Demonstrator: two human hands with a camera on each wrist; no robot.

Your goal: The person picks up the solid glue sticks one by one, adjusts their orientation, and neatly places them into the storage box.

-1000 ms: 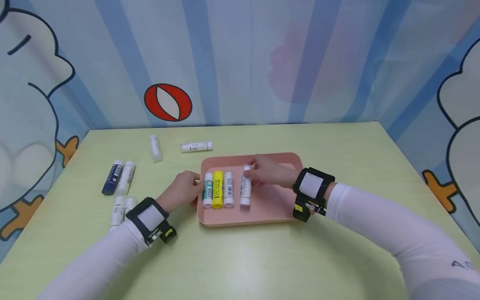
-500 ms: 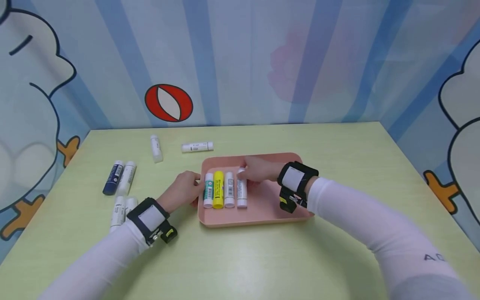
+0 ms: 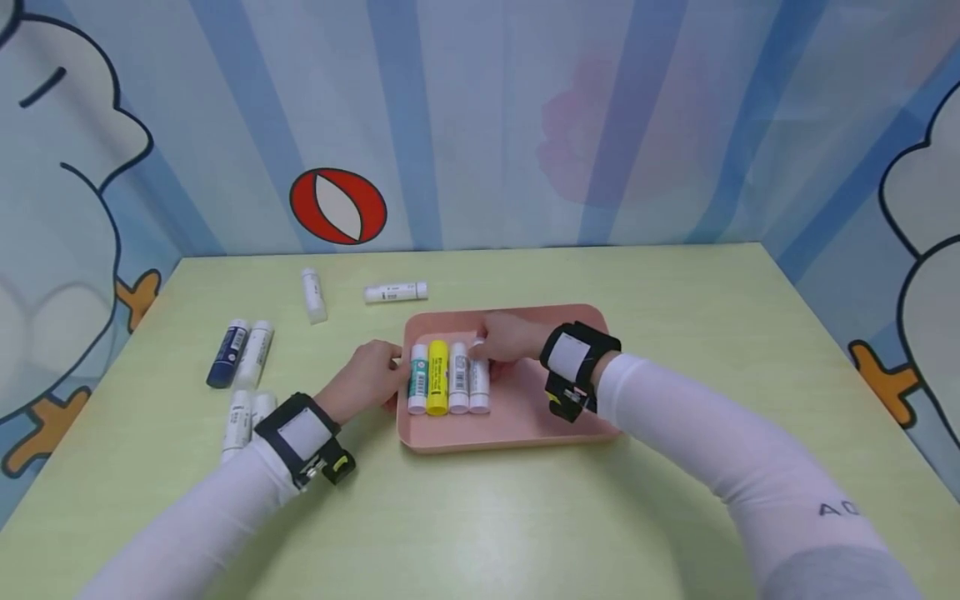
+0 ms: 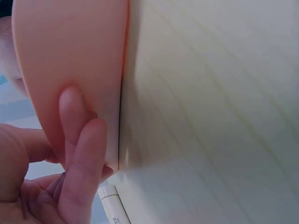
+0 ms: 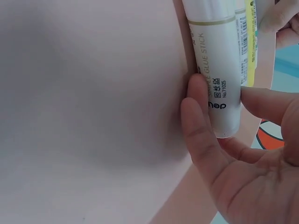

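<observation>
The right hand (image 3: pixel 513 337) pinches a white glue stick (image 3: pixel 479 390), apparently lining it up; the left hand (image 3: pixel 366 382) grips the pink tray (image 3: pixel 525 428). Gentle release seems next.

1. Tray (image 3: pixel 555 412): plain pink.
2. Teal-labelled stick (image 3: pixel 417 379): teal and white, with white ends.
3. Yellow stick (image 3: pixel 437 377): bright yellow, dark print.
4. Barcoded stick (image 3: pixel 458 379): white, with a dark striped barcode.
5. Glue stick (image 5: pixel 219 60): white, ringed by a gold band, lettered in gold and black.
6. Navy stick (image 3: pixel 227 354): dark blue body, white cap.
7. Loose stick (image 3: pixel 395 292): white, dark print.
8. Table (image 3: pixel 487 517): pale yellow-green, faint wood-grain streaks.
9. Backdrop (image 3: pixel 465 125): light blue with darker blue stripes; a red-and-white oval (image 3: pixel 369 204) outlined in black; white cartoon shapes (image 3: pixel 56 250) with dark outlines and orange feet.
10. Sleeves (image 3: pixel 697 425): whitish, the right one bearing dark letters and a grey section.
11. Wrist straps (image 3: pixel 581 379): black, with white patches and yellow marks.
</observation>
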